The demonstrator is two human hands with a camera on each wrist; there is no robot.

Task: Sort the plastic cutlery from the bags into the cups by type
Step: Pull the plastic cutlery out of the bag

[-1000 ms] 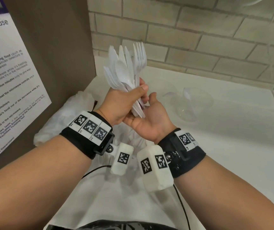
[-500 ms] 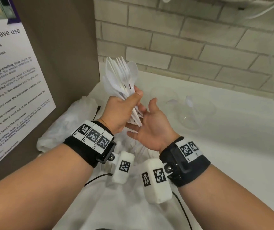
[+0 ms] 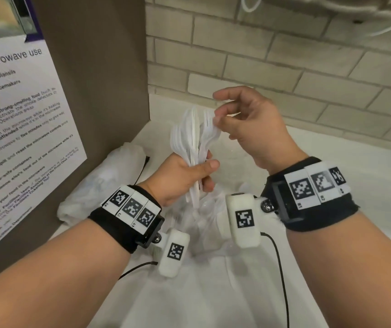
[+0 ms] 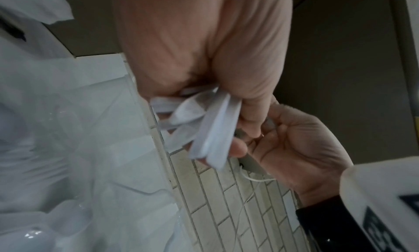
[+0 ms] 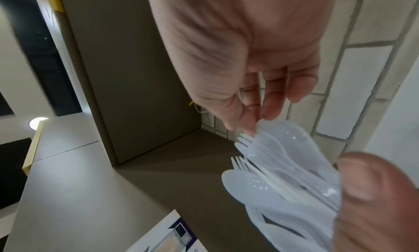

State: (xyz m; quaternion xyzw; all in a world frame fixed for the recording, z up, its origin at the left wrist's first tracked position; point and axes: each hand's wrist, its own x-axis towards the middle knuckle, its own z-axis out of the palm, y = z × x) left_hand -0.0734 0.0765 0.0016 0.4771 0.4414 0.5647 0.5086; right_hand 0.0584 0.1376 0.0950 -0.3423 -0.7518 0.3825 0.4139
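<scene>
My left hand (image 3: pixel 185 178) grips a bundle of white plastic cutlery (image 3: pixel 189 138) by the handles, heads up: forks and spoons mixed together. The handle ends (image 4: pixel 211 126) stick out below my fist in the left wrist view. My right hand (image 3: pixel 215 110) is raised over the bundle, and its thumb and fingertips (image 5: pixel 256 123) pinch the tip of one spoon (image 5: pixel 285 135) at the top. A crumpled clear bag (image 3: pixel 208 209) holding more cutlery lies under my hands. No cups can be made out; my right hand covers the counter behind.
A brown cabinet side with a microwave notice (image 3: pixel 24 114) stands close on the left, and a brick wall (image 3: pixel 284 67) runs behind. A white bag (image 3: pixel 109 176) lies against the cabinet on the white counter (image 3: pixel 355 185). A black cable (image 3: pixel 282 268) trails from my right wrist.
My right hand left the handle ends below the bundle and rose to pinch a piece at the top. My left hand holds the bundle lower in the head view.
</scene>
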